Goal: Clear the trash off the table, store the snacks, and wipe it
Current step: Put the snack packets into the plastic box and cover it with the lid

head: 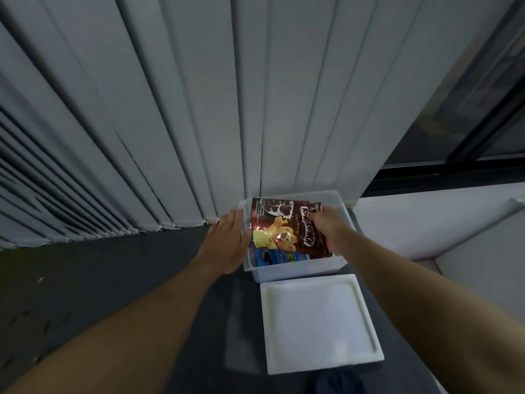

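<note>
A white plastic storage box (pixel 295 270) stands on the dark floor by the blinds, lid off. My right hand (pixel 329 227) grips a brown cereal snack pack (pixel 284 226) by its right edge and holds it over the open box. A blue snack packet (pixel 272 255) lies inside the box under it. My left hand (pixel 227 240) rests flat against the box's left wall with fingers extended. The box's white lid (pixel 318 322) lies upside down on the floor just in front of the box.
Grey vertical blinds (pixel 170 109) hang right behind the box. A white ledge (pixel 426 217) and a dark window frame (pixel 468 123) are at the right. Dark floor (pixel 113 265) spreads to the left. A dark blue shape (pixel 338 382) shows at the bottom edge.
</note>
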`<state>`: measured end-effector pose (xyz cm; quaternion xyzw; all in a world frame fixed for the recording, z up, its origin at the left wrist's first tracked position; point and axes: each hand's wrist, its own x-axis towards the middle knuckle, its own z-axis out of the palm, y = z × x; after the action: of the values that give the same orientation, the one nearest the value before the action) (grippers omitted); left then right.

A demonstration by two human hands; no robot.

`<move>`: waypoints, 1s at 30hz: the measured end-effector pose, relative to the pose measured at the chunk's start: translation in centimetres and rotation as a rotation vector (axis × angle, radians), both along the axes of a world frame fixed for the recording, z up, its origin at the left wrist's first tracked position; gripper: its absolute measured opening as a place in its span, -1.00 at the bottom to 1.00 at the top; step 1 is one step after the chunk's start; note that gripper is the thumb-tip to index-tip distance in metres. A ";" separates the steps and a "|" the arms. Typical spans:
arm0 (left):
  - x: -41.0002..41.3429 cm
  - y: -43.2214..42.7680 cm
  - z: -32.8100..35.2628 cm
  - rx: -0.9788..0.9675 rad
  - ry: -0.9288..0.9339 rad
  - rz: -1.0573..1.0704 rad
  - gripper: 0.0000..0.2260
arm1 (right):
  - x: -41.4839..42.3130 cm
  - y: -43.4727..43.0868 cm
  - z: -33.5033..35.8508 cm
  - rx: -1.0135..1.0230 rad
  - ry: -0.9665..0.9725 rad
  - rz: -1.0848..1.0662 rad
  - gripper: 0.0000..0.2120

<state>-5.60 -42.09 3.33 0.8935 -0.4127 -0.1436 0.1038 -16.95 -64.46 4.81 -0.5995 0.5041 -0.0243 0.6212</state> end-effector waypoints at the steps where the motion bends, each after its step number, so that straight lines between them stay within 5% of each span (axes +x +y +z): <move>1: 0.0 -0.2 0.0 0.002 0.020 0.015 -0.43 | 0.4 -0.2 -0.9 0.005 0.009 0.022 -0.84; 6: 0.2 -1.1 -0.9 0.041 0.049 0.010 -0.43 | 1.5 -0.7 -4.0 -0.345 0.123 0.304 -0.75; 10: 0.4 -1.8 -1.5 0.044 0.029 -0.017 -0.41 | 1.6 -0.6 -5.5 -0.631 0.264 0.463 -0.41; 15: 0.0 -2.0 -2.5 0.036 -0.015 -0.012 -0.39 | 2.0 0.5 -8.8 -0.702 0.423 0.783 0.12; 18: 0.0 -2.1 -2.4 0.045 -0.022 -0.009 -0.39 | 2.3 0.7 -10.3 -0.646 0.545 0.966 0.05; 24: 0.0 -2.3 -1.9 0.162 -0.088 -0.022 -0.38 | 2.1 0.6 -9.7 -0.708 0.581 0.986 0.01; 30: -0.5 -2.2 -0.3 0.271 -0.162 -0.049 -0.37 | 1.7 1.2 -8.1 -0.819 0.420 0.880 -0.11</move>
<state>-6.06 -44.30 3.01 0.8975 -0.4185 -0.1280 -0.0548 -15.28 -63.28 -3.31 -0.9315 0.2716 0.1602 0.1814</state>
